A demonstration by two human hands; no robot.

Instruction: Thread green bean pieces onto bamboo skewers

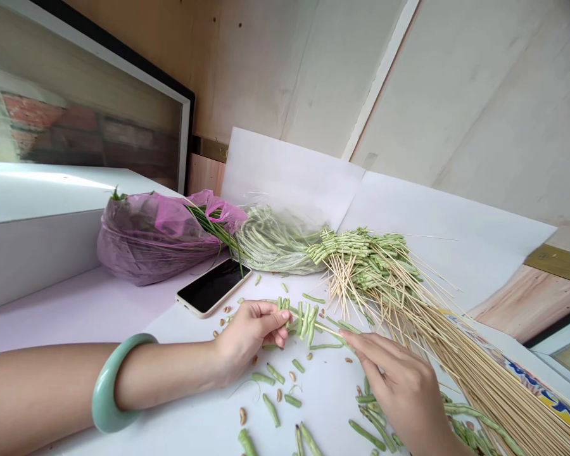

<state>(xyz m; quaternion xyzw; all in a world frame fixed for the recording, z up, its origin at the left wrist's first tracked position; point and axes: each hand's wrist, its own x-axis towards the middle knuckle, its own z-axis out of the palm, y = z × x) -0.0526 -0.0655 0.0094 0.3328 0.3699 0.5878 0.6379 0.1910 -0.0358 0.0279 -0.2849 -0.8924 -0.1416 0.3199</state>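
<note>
Between my two hands runs a thin bamboo skewer [330,330] with several short green bean pieces [308,322] threaded crosswise on it. My left hand [254,332], below a jade-green bangle [105,386], pinches bean pieces at the skewer's left end between thumb and fingers. The right end of the skewer is in the closed fingers of my right hand [401,383]; its fingertips are partly hidden. Loose cut beans [270,410] and small brown beans [242,416] lie scattered on the white tabletop below. More cut pieces [373,421] are heaped beside my right hand.
A pile of loaded bean skewers [361,253] stands behind, beside a long bundle of bare skewers [494,373] at the right. A clear bag of long beans [280,240], a purple bag of greens [156,240] and a phone [213,288] lie at the back left.
</note>
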